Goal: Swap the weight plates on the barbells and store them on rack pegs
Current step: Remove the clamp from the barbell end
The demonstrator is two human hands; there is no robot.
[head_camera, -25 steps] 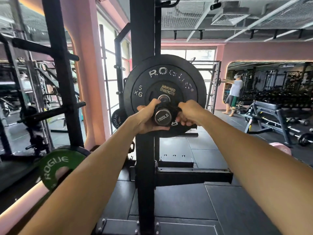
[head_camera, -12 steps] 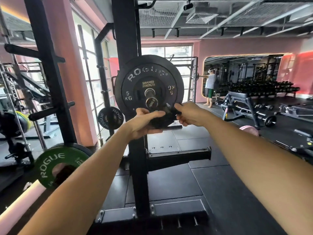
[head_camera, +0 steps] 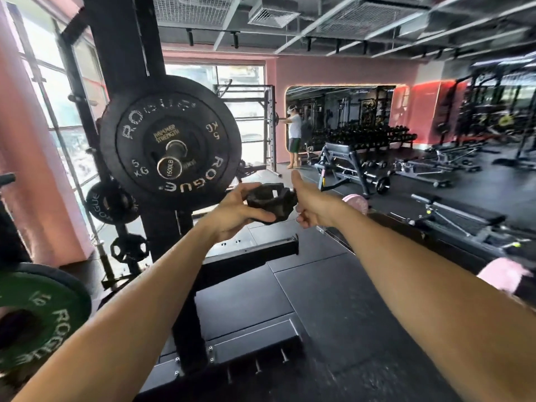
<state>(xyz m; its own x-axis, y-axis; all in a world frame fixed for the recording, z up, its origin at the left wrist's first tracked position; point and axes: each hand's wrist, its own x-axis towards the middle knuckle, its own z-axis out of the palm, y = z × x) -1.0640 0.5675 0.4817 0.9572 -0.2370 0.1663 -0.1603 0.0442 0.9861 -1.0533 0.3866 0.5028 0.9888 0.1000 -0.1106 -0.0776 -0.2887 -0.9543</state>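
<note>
Head view: my left hand (head_camera: 235, 211) grips a black collar (head_camera: 272, 202), a chunky ring of matte plastic with ribbed, blocky edges, held in the air just below and right of the plate (head_camera: 171, 142). My thumb runs under it and my fingers curl over its top. My right hand (head_camera: 311, 203) is at the collar's right side, thumb pointing up, lower fingers curled; I think it touches the collar, though blur hides the contact.

The plate is a round black rubber disc with raised pale lettering, marked 5 KG, standing upright on the sleeve (head_camera: 171, 161) with its flat face toward me. The sleeve is a smooth steel cylinder; its long axis points out at me and a little down, its end cap bare. A green plate (head_camera: 37, 314), also rubbery and round, sits at the lower left edge, tilted. A smaller black plate (head_camera: 111, 203) hangs on the rack (head_camera: 133, 44) below.
</note>
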